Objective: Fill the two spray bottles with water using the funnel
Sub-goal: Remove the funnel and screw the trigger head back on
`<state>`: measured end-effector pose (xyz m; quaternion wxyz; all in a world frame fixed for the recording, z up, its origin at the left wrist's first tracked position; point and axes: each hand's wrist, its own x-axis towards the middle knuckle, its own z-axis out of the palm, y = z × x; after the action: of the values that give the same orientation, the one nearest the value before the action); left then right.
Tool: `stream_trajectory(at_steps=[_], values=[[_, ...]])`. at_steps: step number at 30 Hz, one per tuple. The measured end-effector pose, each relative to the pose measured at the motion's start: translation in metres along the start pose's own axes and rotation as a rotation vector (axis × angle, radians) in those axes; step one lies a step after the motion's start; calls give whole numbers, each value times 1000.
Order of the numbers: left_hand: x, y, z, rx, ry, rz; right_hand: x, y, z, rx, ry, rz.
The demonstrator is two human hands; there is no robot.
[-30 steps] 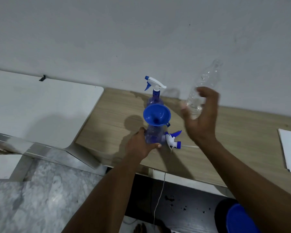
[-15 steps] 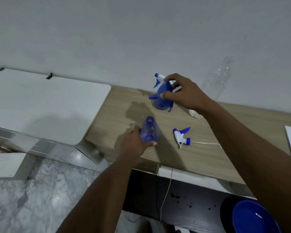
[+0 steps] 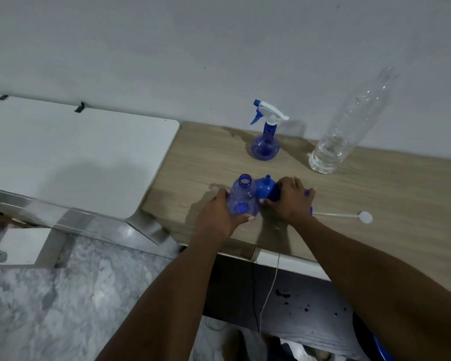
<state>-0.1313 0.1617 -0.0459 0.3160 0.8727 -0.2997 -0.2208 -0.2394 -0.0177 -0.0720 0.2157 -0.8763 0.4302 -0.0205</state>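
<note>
The wooden tabletop (image 3: pixel 375 204) carries all task items; largest is the clear plastic water bottle (image 3: pixel 349 126), uncapped, standing at the back by the wall with only a little water visible at its base. Judged light, thin-walled and liable to buckle under a hard squeeze, it is best taken around the lower body. The capped spray bottle (image 3: pixel 265 144) stands left of it, trigger head fitted, well apart from both hands; whether it holds water cannot be told. The open spray bottle (image 3: pixel 241 198) stands near the front edge, neck bare. It appears to be translucent blue plastic, light, smooth, probably slick if wet and easily tipped, so a grip around the belly suits. The left hand (image 3: pixel 219 214) is wrapped round that belly, fingers curled closed on it. The blue funnel (image 3: pixel 266 188) lies upside down, spout up, just beside the open bottle; rigid and light by appearance. The right hand (image 3: pixel 289 201) rests over it, fingers partly curled, in contact; a firm grasp cannot be confirmed. The dip tube (image 3: pixel 341 215) of the removed sprayer projects rightward from beneath that hand.
</note>
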Motion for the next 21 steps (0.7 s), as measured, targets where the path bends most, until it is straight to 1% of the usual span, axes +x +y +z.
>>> stream_trajectory(at_steps=[2,4,6,9,11,13,16,18,21], values=[[-1,0,-1,-1,2,10,-6,5,-7,-37,-3,1],[-2,-2,1,-20,5,9,-17,15,-19,-55,53,19],[-3,-2,1,-24,4,5,-30,28,-27,-134,111,17],[-4,-2,1,-20,0,10,-43,43,-28,-239,46,9],[-4,0,1,-16,-9,12,-45,45,-22,-234,10,19],[-4,0,2,2,-13,12,-44,43,-18,-176,8,41],[-6,2,3,15,-19,15,-41,40,-21,-119,9,18],[-7,2,3,16,-25,18,-40,38,-29,-114,51,-24],[-9,2,3,27,-30,17,-39,29,-51,-111,220,-154]])
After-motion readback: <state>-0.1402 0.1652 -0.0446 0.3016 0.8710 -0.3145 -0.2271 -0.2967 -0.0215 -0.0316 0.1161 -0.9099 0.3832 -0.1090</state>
